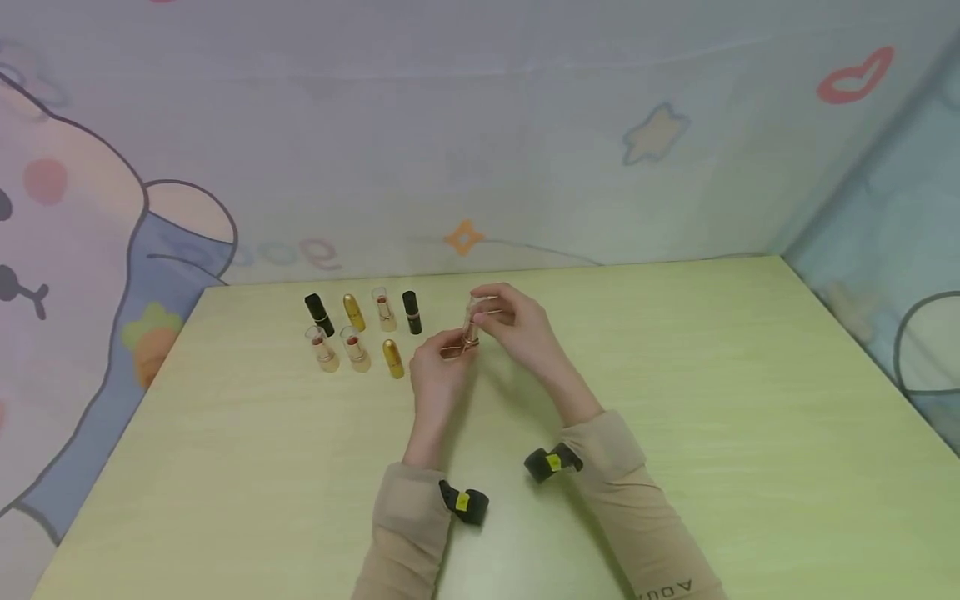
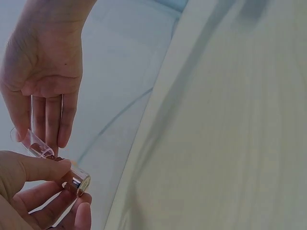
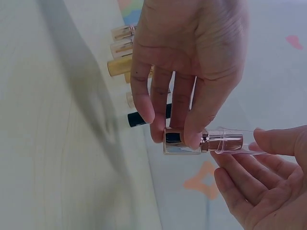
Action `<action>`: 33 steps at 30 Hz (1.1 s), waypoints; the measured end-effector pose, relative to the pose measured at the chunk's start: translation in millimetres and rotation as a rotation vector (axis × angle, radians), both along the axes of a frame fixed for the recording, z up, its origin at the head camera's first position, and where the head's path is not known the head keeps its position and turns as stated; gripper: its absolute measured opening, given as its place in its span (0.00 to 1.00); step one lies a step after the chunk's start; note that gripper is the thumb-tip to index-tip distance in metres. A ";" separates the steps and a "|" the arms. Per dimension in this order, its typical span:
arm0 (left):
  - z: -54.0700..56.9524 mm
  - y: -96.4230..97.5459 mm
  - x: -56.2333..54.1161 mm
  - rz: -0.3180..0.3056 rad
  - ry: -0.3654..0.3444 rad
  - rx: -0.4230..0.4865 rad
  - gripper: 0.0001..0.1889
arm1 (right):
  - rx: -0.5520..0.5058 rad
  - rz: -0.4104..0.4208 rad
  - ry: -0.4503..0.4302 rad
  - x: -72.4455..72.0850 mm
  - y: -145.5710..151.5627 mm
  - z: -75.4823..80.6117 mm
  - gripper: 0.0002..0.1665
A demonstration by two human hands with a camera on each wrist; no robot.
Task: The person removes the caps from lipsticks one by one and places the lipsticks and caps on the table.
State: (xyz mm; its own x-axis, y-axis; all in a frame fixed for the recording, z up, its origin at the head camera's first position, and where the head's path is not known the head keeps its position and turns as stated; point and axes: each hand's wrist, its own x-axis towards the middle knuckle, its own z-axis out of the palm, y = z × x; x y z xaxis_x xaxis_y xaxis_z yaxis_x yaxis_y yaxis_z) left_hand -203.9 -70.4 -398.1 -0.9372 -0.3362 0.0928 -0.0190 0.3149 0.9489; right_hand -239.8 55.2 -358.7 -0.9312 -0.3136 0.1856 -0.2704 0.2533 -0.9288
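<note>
Both hands meet on one lipstick (image 1: 470,332) with a shiny rose-gold base, held above the table. My left hand (image 1: 437,372) pinches its base between thumb and fingers; the base (image 3: 183,148) shows plainly in the right wrist view. My right hand (image 1: 525,327) holds the clear cap (image 3: 236,135) by thumb and fingertips. The cap surrounds the upper part of the lipstick and lines up with it. In the left wrist view the cap (image 2: 36,143) slants up from the base toward the right hand's fingers.
Left of the hands stand several lipsticks in two rows: black tubes (image 1: 412,313), gold bullet-shaped ones (image 1: 393,359) and clear-capped ones (image 1: 355,349). The pale table (image 1: 735,400) ends at a printed cloth (image 1: 525,167) behind. Both wrists carry black camera mounts (image 1: 468,505).
</note>
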 end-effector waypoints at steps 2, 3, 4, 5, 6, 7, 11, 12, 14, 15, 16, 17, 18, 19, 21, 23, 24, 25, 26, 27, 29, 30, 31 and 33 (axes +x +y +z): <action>0.1 2.1 -1.5 -0.013 -0.001 0.001 0.13 | 0.003 -0.007 -0.009 -0.3 2.7 0.8 0.20; 0.6 3.0 -2.2 -0.018 -0.002 0.000 0.13 | 0.004 -0.010 -0.010 -0.5 4.0 0.9 0.21; 1.2 4.2 -3.1 -0.025 -0.004 0.002 0.13 | 0.003 -0.013 -0.011 -0.6 5.5 1.0 0.21; 2.0 5.3 -4.1 -0.030 -0.008 0.003 0.13 | 0.000 -0.017 -0.011 -0.9 6.8 1.3 0.21; 3.0 6.4 -5.0 -0.036 -0.009 0.003 0.13 | -0.002 -0.022 -0.008 -1.3 8.2 1.4 0.21; 4.0 7.5 -5.6 -0.042 -0.014 0.007 0.13 | -0.003 -0.026 -0.004 -1.6 9.7 1.6 0.21; 7.1 12.1 -8.6 -0.063 -0.008 0.017 0.14 | -0.016 -0.048 0.004 -2.7 15.4 2.7 0.22; 7.5 13.5 -9.0 -0.068 -0.001 0.018 0.14 | -0.021 -0.053 0.005 -3.0 17.1 2.8 0.22; 8.2 16.7 -10.2 -0.079 0.001 0.023 0.14 | -0.028 -0.064 0.005 -2.6 20.3 3.7 0.21; 8.5 18.4 -11.1 -0.084 0.001 0.027 0.14 | -0.031 -0.070 0.004 -2.5 22.2 4.1 0.21; 8.9 20.2 -11.8 -0.089 -0.003 0.033 0.14 | -0.033 -0.074 0.003 -2.3 24.2 4.5 0.21; 9.5 22.0 -12.2 -0.094 -0.002 0.034 0.14 | -0.038 -0.076 0.003 -2.0 26.3 5.1 0.21; 9.9 23.9 -12.8 -0.099 -0.003 0.034 0.14 | -0.041 -0.078 0.005 -2.0 28.5 5.4 0.21; 10.9 25.9 -13.7 -0.105 -0.004 0.038 0.14 | -0.046 -0.081 0.005 -2.1 30.8 6.1 0.21; 12.9 29.8 -15.1 -0.119 -0.004 0.039 0.14 | -0.054 -0.090 0.009 -3.1 35.6 6.4 0.21; 13.8 33.7 -16.4 -0.134 -0.003 0.037 0.14 | -0.059 -0.097 0.015 -4.1 40.2 6.9 0.22; 14.3 35.5 -17.2 -0.141 -0.005 0.039 0.14 | -0.063 -0.102 0.014 -4.5 42.1 7.3 0.21; 14.8 37.2 -17.9 -0.148 -0.005 0.039 0.14 | -0.066 -0.107 0.013 -4.8 43.9 7.5 0.21; 14.9 39.0 -18.7 -0.153 -0.008 0.041 0.14 | -0.066 -0.112 0.012 -5.0 45.5 7.7 0.21; 14.8 40.7 -19.6 -0.156 -0.011 0.044 0.14 | -0.069 -0.114 0.012 -5.2 46.9 8.0 0.21; 14.3 43.9 -21.5 -0.159 -0.015 0.047 0.14 | -0.073 -0.119 0.007 -4.9 49.2 8.4 0.21; 14.3 45.5 -22.3 -0.160 -0.019 0.052 0.14 | -0.076 -0.122 0.006 -4.8 50.3 8.4 0.21; 13.9 47.3 -23.4 -0.160 -0.022 0.058 0.14 | -0.076 -0.124 0.004 -4.6 51.5 8.4 0.21; 12.9 51.0 -25.5 -0.164 -0.028 0.069 0.14 | -0.076 -0.132 0.003 -4.3 54.1 8.4 0.21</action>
